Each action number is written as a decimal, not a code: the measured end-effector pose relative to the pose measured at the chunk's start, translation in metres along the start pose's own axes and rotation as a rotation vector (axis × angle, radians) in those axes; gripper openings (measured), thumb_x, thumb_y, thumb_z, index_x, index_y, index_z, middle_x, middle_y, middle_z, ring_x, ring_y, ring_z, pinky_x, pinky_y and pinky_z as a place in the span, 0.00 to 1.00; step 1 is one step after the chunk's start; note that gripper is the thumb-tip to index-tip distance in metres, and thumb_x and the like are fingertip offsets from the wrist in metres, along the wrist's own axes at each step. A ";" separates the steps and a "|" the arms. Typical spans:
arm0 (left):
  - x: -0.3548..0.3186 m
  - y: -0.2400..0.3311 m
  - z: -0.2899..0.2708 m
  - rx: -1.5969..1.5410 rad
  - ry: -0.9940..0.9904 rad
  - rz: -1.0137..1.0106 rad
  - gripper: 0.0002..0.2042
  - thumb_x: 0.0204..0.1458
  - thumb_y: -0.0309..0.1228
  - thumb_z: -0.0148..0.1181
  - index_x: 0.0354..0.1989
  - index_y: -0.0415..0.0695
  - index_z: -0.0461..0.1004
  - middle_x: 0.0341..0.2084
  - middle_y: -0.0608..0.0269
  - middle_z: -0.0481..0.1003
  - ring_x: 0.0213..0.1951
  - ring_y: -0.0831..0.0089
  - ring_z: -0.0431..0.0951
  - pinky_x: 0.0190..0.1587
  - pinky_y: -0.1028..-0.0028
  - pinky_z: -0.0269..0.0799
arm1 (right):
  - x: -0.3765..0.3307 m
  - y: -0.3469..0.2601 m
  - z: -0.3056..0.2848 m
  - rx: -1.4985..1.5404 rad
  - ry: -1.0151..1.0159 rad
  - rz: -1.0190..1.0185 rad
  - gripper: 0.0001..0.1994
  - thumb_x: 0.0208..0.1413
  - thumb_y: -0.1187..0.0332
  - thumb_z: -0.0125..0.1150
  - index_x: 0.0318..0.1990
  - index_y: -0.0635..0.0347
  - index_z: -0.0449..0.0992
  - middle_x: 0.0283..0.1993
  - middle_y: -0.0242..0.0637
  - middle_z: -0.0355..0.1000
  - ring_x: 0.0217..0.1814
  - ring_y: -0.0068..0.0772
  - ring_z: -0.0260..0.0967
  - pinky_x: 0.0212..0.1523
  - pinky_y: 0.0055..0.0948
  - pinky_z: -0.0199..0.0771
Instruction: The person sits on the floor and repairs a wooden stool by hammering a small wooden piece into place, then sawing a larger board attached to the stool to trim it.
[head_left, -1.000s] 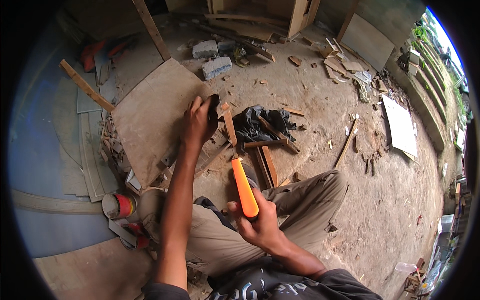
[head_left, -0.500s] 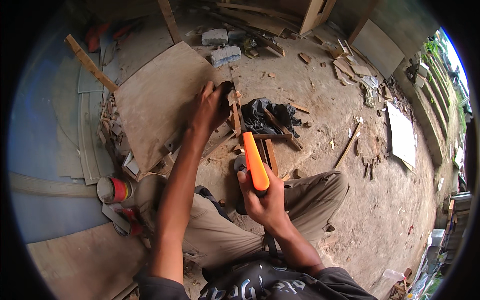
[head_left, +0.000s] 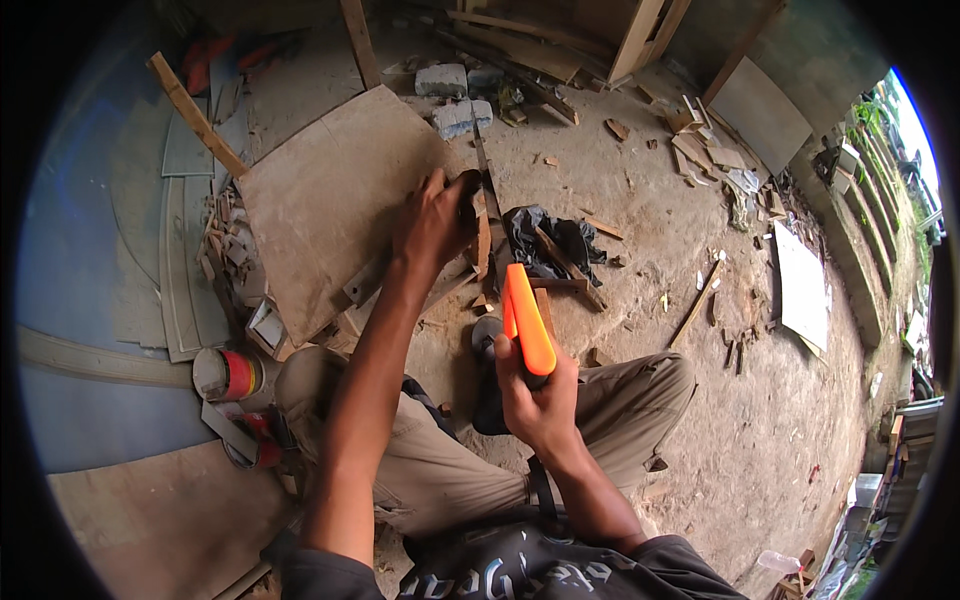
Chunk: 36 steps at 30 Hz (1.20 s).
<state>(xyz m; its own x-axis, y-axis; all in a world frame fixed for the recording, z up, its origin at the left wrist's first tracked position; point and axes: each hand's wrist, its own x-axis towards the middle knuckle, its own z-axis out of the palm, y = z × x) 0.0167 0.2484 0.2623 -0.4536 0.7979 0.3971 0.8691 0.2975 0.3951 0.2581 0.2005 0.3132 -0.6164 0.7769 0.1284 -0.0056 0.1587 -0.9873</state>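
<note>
My right hand (head_left: 540, 398) is closed around the orange handle (head_left: 530, 330) of a hand saw. Its long, narrow blade (head_left: 490, 185) points away from me, past the fingers of my left hand. My left hand (head_left: 432, 225) is curled over a short piece of wood (head_left: 482, 238) at the right edge of a large plywood sheet (head_left: 340, 190). The blade runs close along the right side of this wood; whether they touch I cannot tell. My left fingertips are partly hidden in shadow.
Right of the blade lies a crumpled black plastic bag (head_left: 565, 240) among wood strips. Concrete blocks (head_left: 462, 117) stand beyond the plywood. Paint cans (head_left: 228, 375) sit by my left knee. Wood scraps (head_left: 705, 150) and a white panel (head_left: 802, 285) lie at the right.
The whole scene has shifted slightly to the right in view. More of the saw blade shows beyond my left hand, and the saw's angle has changed a little. Both hands keep their grip.
</note>
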 end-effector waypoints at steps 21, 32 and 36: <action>-0.007 -0.008 0.013 0.170 0.123 0.060 0.20 0.48 0.25 0.55 0.53 0.44 0.69 0.46 0.45 0.70 0.49 0.51 0.73 0.48 0.58 0.73 | -0.039 0.015 -0.005 0.016 0.031 -0.062 0.11 0.64 0.67 0.54 0.33 0.66 0.68 0.20 0.24 0.62 0.21 0.13 0.58 0.22 0.18 0.56; -0.006 0.000 0.002 0.129 0.002 0.003 0.26 0.45 0.30 0.60 0.57 0.50 0.69 0.45 0.49 0.69 0.52 0.51 0.70 0.51 0.58 0.71 | -0.037 0.014 -0.006 -0.052 0.023 -0.137 0.07 0.58 0.73 0.60 0.36 0.69 0.70 0.18 0.31 0.67 0.20 0.15 0.60 0.22 0.20 0.62; -0.005 -0.002 0.003 0.118 0.008 0.004 0.26 0.44 0.31 0.60 0.57 0.50 0.69 0.44 0.49 0.69 0.51 0.51 0.71 0.50 0.58 0.71 | -0.041 0.002 -0.006 -0.070 -0.007 -0.093 0.07 0.58 0.73 0.61 0.37 0.70 0.71 0.18 0.32 0.67 0.20 0.15 0.61 0.22 0.22 0.63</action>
<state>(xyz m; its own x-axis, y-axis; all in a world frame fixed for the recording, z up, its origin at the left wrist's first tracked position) 0.0179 0.2458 0.2574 -0.4515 0.7952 0.4047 0.8878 0.3548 0.2932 0.2877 0.1728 0.3069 -0.6213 0.7526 0.2181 -0.0082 0.2721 -0.9622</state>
